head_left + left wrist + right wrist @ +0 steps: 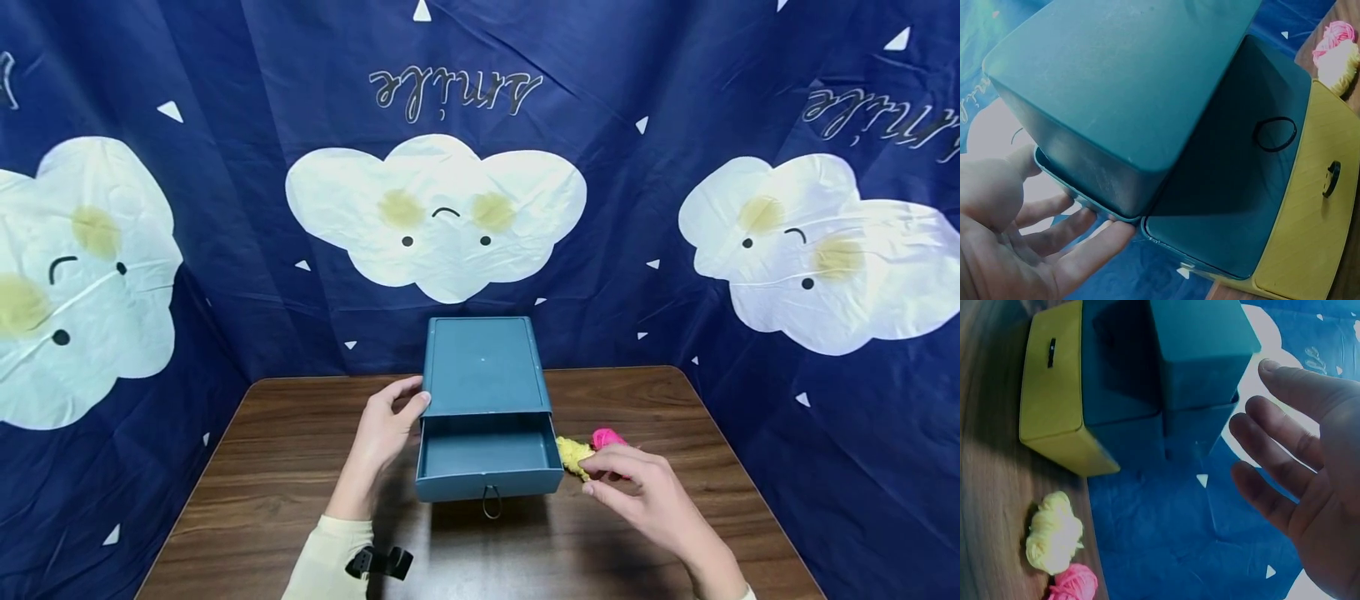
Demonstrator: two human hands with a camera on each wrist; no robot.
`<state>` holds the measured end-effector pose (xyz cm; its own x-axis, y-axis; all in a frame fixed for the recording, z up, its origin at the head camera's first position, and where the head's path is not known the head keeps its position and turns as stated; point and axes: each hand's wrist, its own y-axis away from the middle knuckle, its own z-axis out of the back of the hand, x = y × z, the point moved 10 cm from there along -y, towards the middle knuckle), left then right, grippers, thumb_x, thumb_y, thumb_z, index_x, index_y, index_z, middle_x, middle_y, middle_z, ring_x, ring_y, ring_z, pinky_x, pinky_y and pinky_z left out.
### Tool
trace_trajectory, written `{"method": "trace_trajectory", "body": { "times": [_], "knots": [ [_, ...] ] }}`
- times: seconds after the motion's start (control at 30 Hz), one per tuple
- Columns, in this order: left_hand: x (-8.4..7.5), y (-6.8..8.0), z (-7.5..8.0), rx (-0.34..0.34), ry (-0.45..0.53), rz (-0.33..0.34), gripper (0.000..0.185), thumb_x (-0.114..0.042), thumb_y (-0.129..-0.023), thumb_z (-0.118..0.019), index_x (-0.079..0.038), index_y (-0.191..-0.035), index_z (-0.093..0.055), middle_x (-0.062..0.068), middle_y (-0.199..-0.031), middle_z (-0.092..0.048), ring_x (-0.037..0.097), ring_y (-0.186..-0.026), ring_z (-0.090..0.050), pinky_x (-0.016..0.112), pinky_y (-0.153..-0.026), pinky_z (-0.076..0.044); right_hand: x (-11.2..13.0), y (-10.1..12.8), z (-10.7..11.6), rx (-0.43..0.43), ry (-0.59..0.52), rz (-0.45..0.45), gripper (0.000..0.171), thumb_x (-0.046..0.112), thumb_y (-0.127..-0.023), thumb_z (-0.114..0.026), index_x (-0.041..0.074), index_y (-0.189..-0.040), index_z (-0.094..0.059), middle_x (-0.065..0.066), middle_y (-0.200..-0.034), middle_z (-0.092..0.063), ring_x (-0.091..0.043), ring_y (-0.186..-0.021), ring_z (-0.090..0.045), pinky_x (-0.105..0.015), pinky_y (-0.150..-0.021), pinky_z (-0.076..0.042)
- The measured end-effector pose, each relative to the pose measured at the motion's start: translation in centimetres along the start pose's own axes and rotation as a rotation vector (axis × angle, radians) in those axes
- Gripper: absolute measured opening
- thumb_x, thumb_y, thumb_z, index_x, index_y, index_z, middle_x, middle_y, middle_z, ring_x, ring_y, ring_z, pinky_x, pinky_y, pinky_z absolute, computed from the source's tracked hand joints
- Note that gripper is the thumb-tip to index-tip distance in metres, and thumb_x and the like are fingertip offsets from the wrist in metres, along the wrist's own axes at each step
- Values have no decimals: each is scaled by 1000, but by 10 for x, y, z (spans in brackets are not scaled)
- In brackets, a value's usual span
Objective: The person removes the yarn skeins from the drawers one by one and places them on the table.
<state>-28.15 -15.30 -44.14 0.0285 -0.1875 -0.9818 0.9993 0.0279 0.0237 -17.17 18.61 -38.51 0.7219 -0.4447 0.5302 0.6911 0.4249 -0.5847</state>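
A teal drawer unit stands on the table, its top drawer pulled out. The part of that drawer's inside visible in the head view looks bare. My left hand rests at the unit's left front edge, thumb near the top corner. In the left wrist view, its loosely extended fingers touch the side beside the top drawer. To the right of the drawer, my right hand is relaxed and holds nothing. Behind it in the head view are yellow yarn and pink yarn; in the right wrist view both lie apart from the hand.
Below the top drawer, the wrist views show a teal drawer with a black ring pull and a yellow drawer. Around the wooden table hangs a dark blue cloth with white clouds.
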Motion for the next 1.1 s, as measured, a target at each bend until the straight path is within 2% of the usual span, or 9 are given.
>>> {"method": "trace_trajectory", "body": {
  "times": [0.13,0.37,0.67,0.9,1.1],
  "knots": [
    [0,0,-1,6,-2,-1,44,-26,-103,-64,-10,-144,-58,18,-141,-58,32,-118,-62,46,-77,-65,10,2,-8,6,-41,39,35,2,-83,-84,21,-111,-75,0,-101,-75,-12,-87,-69,-16,-76,-58],
    [0,1,-1,20,13,9,46,-28,-103,-64,-10,-145,-57,19,-143,-57,33,-121,-61,51,-82,-63,18,3,-14,4,-63,55,33,3,-84,-84,22,-109,-75,9,-98,-74,-9,-85,-69,-18,-75,-57],
    [-2,1,-2,26,7,-2,47,-28,-103,-64,-9,-146,-56,19,-144,-56,33,-122,-61,49,-80,-64,29,4,-24,12,-108,106,36,1,-83,-84,21,-111,-74,7,-99,-74,-11,-87,-69,-20,-75,-58],
    [-2,0,0,17,10,0,47,-28,-103,-63,-10,-146,-56,19,-143,-57,33,-122,-60,47,-79,-65,35,3,-30,36,-121,93,35,3,-85,-82,21,-114,-73,7,-104,-75,-11,-92,-69,-21,-80,-58],
    [-1,3,-1,17,-4,-6,47,-28,-104,-63,-9,-146,-56,20,-143,-56,33,-122,-60,48,-79,-64,40,3,-38,58,-166,92,33,5,-86,-82,19,-115,-73,6,-103,-75,-14,-89,-70,-17,-80,-58]
  ]
}}
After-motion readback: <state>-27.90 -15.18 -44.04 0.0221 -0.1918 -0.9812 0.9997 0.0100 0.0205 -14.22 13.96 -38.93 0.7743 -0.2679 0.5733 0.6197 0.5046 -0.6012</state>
